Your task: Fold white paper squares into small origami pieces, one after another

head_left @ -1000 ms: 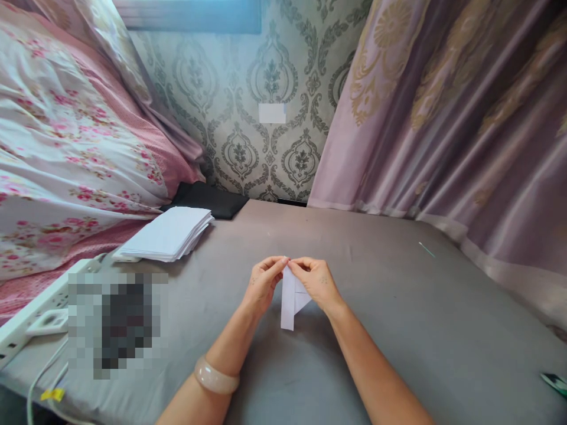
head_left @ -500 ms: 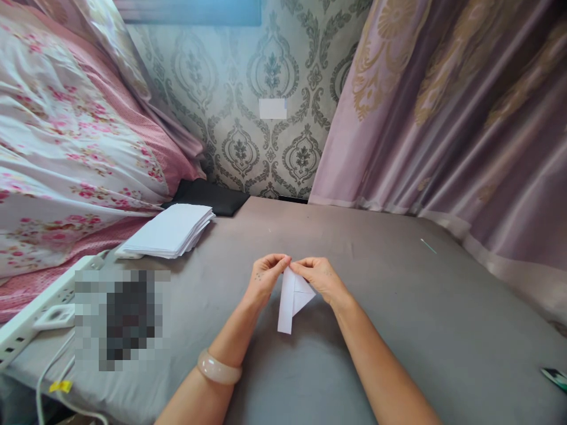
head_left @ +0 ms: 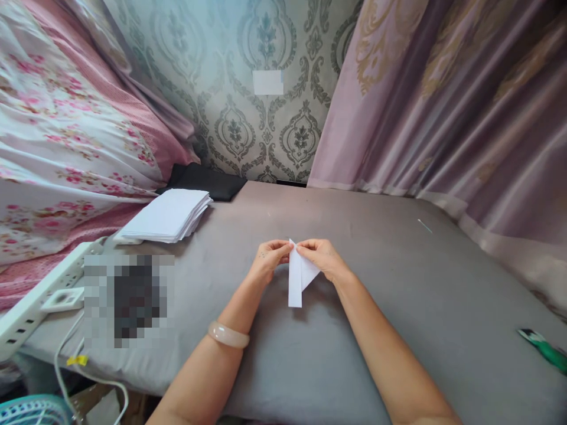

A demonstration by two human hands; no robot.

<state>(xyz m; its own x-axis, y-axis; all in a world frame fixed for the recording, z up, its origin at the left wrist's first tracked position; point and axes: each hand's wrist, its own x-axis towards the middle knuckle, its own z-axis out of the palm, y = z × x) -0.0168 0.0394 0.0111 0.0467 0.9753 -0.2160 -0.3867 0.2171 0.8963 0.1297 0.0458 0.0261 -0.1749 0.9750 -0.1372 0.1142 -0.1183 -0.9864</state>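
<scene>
A folded sheet of white paper point(head_left: 295, 289) hangs between my hands above the grey-covered table. It has a long straight strip on the left and a triangular flap on the right, with a pointed tip at the top. My left hand point(head_left: 272, 258) pinches the paper's upper left edge near the tip; a pale bangle sits on that wrist. On the other side, my right hand point(head_left: 322, 255) grips the upper right edge between thumb and fingers. The fingertips of both hands partly cover the top of the paper.
A stack of white paper point(head_left: 168, 213) lies at the back left, before a black flat case point(head_left: 217, 182). Along the left edge runs a white power strip point(head_left: 44, 301) with cables. A blurred dark object point(head_left: 137, 301) is nearby. A green-handled tool point(head_left: 543, 348) lies far right.
My hands have drawn slightly apart at the paper's tip, which now shows between them. The paper hangs more upright, and its flap has turned. The camera view has tilted down a little.
</scene>
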